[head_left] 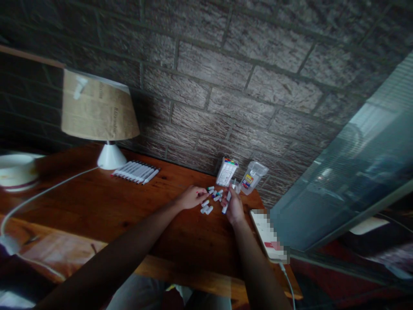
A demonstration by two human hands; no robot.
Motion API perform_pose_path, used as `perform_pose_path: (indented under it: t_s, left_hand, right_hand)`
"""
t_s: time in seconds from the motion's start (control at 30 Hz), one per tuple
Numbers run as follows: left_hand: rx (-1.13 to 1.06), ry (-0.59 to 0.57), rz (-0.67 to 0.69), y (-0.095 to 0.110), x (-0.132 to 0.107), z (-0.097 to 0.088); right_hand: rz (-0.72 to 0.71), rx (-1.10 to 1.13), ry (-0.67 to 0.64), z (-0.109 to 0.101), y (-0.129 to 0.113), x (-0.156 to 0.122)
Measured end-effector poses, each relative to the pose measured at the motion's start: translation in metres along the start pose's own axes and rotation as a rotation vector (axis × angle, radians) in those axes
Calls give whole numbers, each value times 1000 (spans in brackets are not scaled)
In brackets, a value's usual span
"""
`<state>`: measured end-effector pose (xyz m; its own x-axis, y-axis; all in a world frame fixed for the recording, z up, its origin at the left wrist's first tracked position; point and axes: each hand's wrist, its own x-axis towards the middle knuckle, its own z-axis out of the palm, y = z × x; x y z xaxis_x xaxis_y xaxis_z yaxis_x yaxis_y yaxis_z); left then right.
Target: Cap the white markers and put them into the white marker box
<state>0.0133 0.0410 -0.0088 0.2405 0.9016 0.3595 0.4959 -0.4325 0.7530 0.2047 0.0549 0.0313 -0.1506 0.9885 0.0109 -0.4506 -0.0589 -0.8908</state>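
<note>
My left hand [192, 197] rests on the wooden table [97, 206] with its fingers curled toward a small pile of loose marker caps [209, 202]; whether it pinches one is unclear. My right hand [234, 206] is closed around a white marker [226, 202], held upright just right of the caps. Behind the hands stand a clear box of markers [226, 171] and a second clear box [252, 176], tilted. A row of several white markers [135, 172] lies side by side farther left.
A table lamp [98, 116] with a tan shade stands at the back left, its white cord [41, 193] trailing across the table. A phone [267, 234] lies at the right edge. A brick wall rises behind; a glass pane is on the right.
</note>
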Motion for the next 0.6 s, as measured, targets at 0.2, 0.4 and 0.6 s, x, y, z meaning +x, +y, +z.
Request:
perform_pose_path:
  t_s: [0.2,0.4,0.6]
  left_hand:
    - [-1,-2,-16,2,-1,-1]
    - [-13,-9,-3,2,0,-1]
    - [4,-13,-8,4,0,-2]
  right_hand:
    - [-127,-67,-40,2,4,-2]
    - [-162,-344,-92,-9,17,3]
    - [-204,-587,-85,-11,23,3]
